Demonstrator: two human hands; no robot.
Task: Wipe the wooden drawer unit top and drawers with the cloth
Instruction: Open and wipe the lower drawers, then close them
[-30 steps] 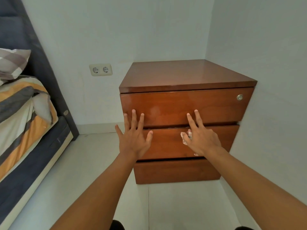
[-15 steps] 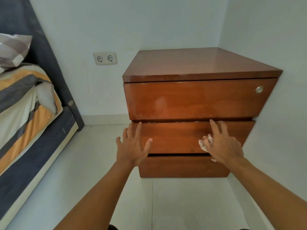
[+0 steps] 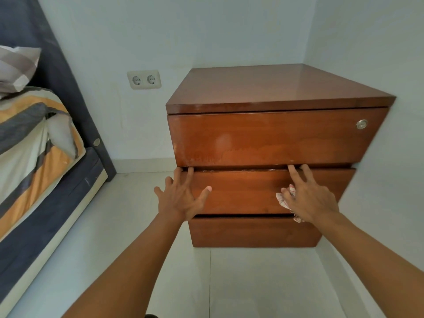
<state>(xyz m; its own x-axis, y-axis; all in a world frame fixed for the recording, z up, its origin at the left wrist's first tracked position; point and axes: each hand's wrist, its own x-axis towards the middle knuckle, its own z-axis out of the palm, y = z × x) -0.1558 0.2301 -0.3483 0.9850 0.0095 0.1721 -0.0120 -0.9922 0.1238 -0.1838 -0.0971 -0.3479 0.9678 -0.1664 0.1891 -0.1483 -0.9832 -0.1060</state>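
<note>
Middle drawer [image 3: 263,191] now slightly out.

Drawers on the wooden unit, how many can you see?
3, stacked: top drawer with the round lock, middle drawer under both hands, bottom drawer nearest the floor. None seems hidden.

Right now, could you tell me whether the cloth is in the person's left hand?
No, the cloth is tucked under the right hand against the middle drawer, while the left hand is bare.
</note>
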